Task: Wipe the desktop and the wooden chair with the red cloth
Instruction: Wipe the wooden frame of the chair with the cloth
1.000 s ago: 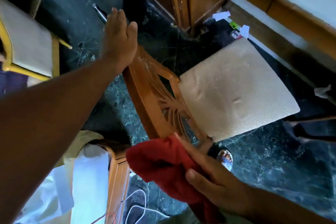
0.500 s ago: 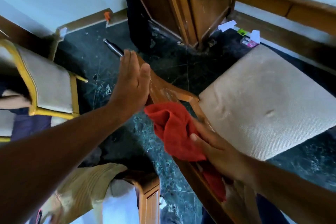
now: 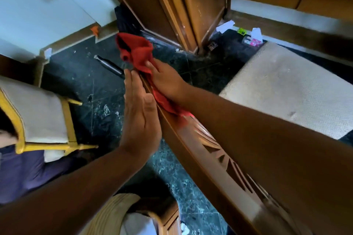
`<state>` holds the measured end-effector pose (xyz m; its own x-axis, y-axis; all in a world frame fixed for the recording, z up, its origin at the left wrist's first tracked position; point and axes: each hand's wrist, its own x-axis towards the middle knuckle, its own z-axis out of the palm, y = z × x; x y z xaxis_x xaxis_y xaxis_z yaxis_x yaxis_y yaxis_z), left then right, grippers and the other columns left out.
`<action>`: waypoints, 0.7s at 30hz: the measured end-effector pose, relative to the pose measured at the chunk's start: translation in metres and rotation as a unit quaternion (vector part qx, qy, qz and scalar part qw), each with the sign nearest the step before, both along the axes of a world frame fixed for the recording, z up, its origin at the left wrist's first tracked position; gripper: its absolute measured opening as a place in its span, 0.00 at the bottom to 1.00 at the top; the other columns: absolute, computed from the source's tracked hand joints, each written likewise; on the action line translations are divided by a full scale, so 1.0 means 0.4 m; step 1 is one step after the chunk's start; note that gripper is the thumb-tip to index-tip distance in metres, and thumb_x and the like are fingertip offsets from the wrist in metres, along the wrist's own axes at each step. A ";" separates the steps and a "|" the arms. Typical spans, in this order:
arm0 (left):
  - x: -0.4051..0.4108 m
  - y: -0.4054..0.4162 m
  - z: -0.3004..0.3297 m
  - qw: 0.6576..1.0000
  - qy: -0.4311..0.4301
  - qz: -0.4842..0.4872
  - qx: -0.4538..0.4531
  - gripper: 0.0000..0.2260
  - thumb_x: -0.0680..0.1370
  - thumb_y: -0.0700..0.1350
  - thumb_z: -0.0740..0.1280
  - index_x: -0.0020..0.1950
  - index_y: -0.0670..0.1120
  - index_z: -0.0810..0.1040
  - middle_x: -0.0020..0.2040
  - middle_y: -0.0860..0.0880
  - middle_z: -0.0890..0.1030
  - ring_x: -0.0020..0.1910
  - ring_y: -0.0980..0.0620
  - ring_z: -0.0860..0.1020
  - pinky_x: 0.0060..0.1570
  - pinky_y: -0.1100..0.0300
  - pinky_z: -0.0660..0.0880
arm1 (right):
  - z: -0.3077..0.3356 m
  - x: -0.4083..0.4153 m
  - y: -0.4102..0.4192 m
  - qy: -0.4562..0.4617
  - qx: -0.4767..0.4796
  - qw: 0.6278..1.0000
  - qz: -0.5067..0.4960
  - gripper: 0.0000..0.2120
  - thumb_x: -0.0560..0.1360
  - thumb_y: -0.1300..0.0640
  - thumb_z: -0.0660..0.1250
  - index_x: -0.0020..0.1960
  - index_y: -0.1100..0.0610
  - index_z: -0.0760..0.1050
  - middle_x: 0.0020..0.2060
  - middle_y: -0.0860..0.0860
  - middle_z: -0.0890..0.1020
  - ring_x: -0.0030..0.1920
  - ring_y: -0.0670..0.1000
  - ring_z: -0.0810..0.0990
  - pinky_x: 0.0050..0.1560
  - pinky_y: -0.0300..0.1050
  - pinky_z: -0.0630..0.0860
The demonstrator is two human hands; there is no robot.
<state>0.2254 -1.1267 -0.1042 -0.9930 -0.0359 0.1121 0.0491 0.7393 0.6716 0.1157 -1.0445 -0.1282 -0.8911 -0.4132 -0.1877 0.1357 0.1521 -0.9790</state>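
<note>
Our right hand [image 3: 166, 82] presses the red cloth [image 3: 137, 53] against the wooden chair [image 3: 219, 150] backrest's top, loose folds bunching beyond our fingertips (soft, limp, best pinned under a flat palm). Just beside it, our left hand [image 3: 141, 116] braces the rail, open and flat.

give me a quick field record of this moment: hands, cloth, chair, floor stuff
left hand: flat and open, palm pressed against the outer side of the chair back
right hand: pressing the red cloth on the chair back
red cloth: bunched, one end sticks up past the fingers, the rest trails along the rail
wooden chair: carved back in the foreground, beige seat cushion to the right
floor: dark green stone, with a dark metal cylinder and paper scraps near the wooden furniture
second chair: yellow frame, at left
</note>
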 end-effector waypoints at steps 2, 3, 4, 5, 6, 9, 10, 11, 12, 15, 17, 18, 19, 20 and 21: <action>0.002 0.001 0.004 1.000 0.003 -0.003 -0.007 0.36 0.81 0.65 0.43 0.82 0.44 0.44 0.83 0.44 0.47 0.82 0.48 0.48 0.77 0.39 0.52 | -0.002 -0.028 -0.018 0.010 -0.004 1.000 0.008 0.18 0.85 0.53 0.53 0.70 0.58 0.72 0.61 0.58 0.80 0.61 0.57 0.77 0.58 0.45 0.70; 0.001 -0.001 0.006 1.000 -0.004 -0.007 0.004 0.36 0.81 0.65 0.44 0.82 0.44 0.44 0.83 0.43 0.49 0.82 0.46 0.50 0.77 0.38 0.53 | -0.007 -0.012 -0.005 0.019 -0.017 1.000 0.018 0.18 0.85 0.53 0.54 0.72 0.55 0.70 0.62 0.56 0.79 0.61 0.55 0.77 0.57 0.44 0.69; 0.001 -0.001 0.008 1.000 -0.013 -0.008 0.018 0.37 0.81 0.66 0.44 0.82 0.45 0.45 0.82 0.41 0.50 0.81 0.44 0.52 0.76 0.36 0.55 | -0.015 0.024 0.019 0.024 -0.030 0.999 0.030 0.19 0.84 0.52 0.55 0.74 0.52 0.68 0.62 0.53 0.79 0.60 0.51 0.77 0.57 0.43 0.70; 0.001 0.000 0.009 0.999 -0.019 -0.003 0.027 0.37 0.80 0.67 0.44 0.82 0.46 0.44 0.82 0.41 0.51 0.81 0.43 0.53 0.76 0.36 0.55 | -0.022 0.075 0.052 0.027 -0.041 0.998 0.040 0.19 0.84 0.50 0.55 0.75 0.48 0.66 0.61 0.48 0.78 0.58 0.46 0.76 0.57 0.38 0.69; 0.002 0.000 0.009 1.000 -0.019 0.003 0.022 0.36 0.80 0.67 0.44 0.82 0.48 0.43 0.83 0.42 0.49 0.81 0.44 0.51 0.76 0.36 0.54 | -0.026 0.135 0.092 0.030 -0.048 0.998 0.042 0.20 0.83 0.49 0.55 0.75 0.45 0.64 0.59 0.43 0.77 0.56 0.39 0.75 0.56 0.31 0.68; 0.009 0.001 0.003 1.000 -0.001 0.014 -0.015 0.34 0.81 0.66 0.42 0.81 0.47 0.41 0.83 0.46 0.43 0.82 0.51 0.44 0.78 0.38 0.48 | -0.024 0.296 0.217 0.016 -0.078 0.996 0.047 0.17 0.79 0.42 0.56 0.67 0.32 0.69 0.53 0.27 0.75 0.55 0.28 0.72 0.56 0.23 0.64; 0.012 0.003 0.001 1.000 0.004 0.016 -0.023 0.34 0.82 0.65 0.42 0.81 0.46 0.42 0.83 0.48 0.43 0.81 0.53 0.43 0.78 0.38 0.47 | -0.020 0.326 0.244 0.025 -0.075 0.995 0.054 0.17 0.79 0.39 0.56 0.67 0.32 0.69 0.53 0.26 0.75 0.57 0.29 0.72 0.58 0.26 0.65; 0.013 0.003 -0.004 1.000 0.007 0.015 -0.018 0.34 0.82 0.65 0.42 0.81 0.46 0.42 0.83 0.48 0.43 0.81 0.53 0.43 0.78 0.38 0.47 | -0.018 0.337 0.257 0.040 -0.069 0.995 0.058 0.18 0.79 0.37 0.55 0.68 0.32 0.67 0.54 0.26 0.75 0.59 0.30 0.72 0.60 0.29 0.66; 0.013 0.003 -0.005 1.000 0.004 0.018 -0.009 0.34 0.82 0.65 0.43 0.81 0.46 0.43 0.83 0.47 0.43 0.82 0.52 0.45 0.78 0.37 0.48 | -0.012 0.329 0.252 0.043 -0.076 0.994 0.066 0.18 0.79 0.36 0.55 0.68 0.31 0.66 0.56 0.27 0.75 0.61 0.31 0.72 0.63 0.33 0.66; 0.002 0.005 -0.001 0.996 -0.030 0.049 0.067 0.40 0.79 0.70 0.45 0.82 0.43 0.51 0.81 0.39 0.56 0.80 0.41 0.56 0.75 0.36 0.57 | 0.007 0.208 0.160 0.033 -0.100 0.992 0.072 0.21 0.82 0.44 0.56 0.74 0.37 0.63 0.70 0.40 0.73 0.71 0.44 0.69 0.72 0.50 0.65; 0.004 0.007 0.003 0.997 -0.020 0.040 0.058 0.38 0.80 0.68 0.44 0.82 0.44 0.52 0.80 0.40 0.58 0.80 0.42 0.58 0.74 0.37 0.59 | 0.019 0.096 0.072 0.025 -0.068 0.996 0.058 0.23 0.84 0.50 0.55 0.78 0.50 0.60 0.74 0.53 0.69 0.72 0.53 0.68 0.72 0.51 0.64; 0.003 0.009 0.006 0.999 -0.014 0.027 0.033 0.36 0.81 0.66 0.44 0.82 0.45 0.50 0.82 0.42 0.55 0.81 0.45 0.55 0.76 0.38 0.57 | 0.023 0.048 0.039 0.005 -0.052 0.998 0.047 0.22 0.85 0.52 0.54 0.78 0.53 0.61 0.72 0.56 0.71 0.71 0.55 0.71 0.70 0.48 0.65; 0.002 0.011 0.008 0.999 -0.013 0.029 0.009 0.35 0.81 0.66 0.43 0.82 0.47 0.47 0.83 0.45 0.51 0.82 0.50 0.51 0.77 0.39 0.54 | 0.025 0.006 0.015 -0.023 -0.049 0.998 0.043 0.21 0.85 0.53 0.54 0.76 0.54 0.64 0.69 0.58 0.75 0.68 0.57 0.74 0.67 0.46 0.67; 0.004 0.015 0.016 0.999 -0.017 0.031 -0.011 0.35 0.81 0.67 0.42 0.82 0.48 0.46 0.83 0.47 0.48 0.81 0.54 0.48 0.78 0.40 0.51 | 0.030 -0.017 0.009 -0.031 -0.059 0.996 0.051 0.19 0.85 0.53 0.54 0.75 0.55 0.67 0.66 0.58 0.77 0.65 0.56 0.76 0.66 0.45 0.69; 0.009 0.014 0.020 0.999 -0.020 0.030 -0.027 0.36 0.80 0.68 0.41 0.82 0.48 0.45 0.83 0.48 0.46 0.81 0.55 0.46 0.78 0.40 0.50 | 0.022 -0.019 0.017 -0.023 -0.061 0.996 0.066 0.19 0.85 0.53 0.55 0.74 0.53 0.68 0.64 0.56 0.79 0.63 0.54 0.77 0.66 0.47 0.70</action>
<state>0.2291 -1.1209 -0.0964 -0.9930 -0.0905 0.0755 -0.0227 0.7753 0.6311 0.1082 -1.0377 -0.1196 -0.8196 -0.5478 -0.1680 0.1670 0.0522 -0.9846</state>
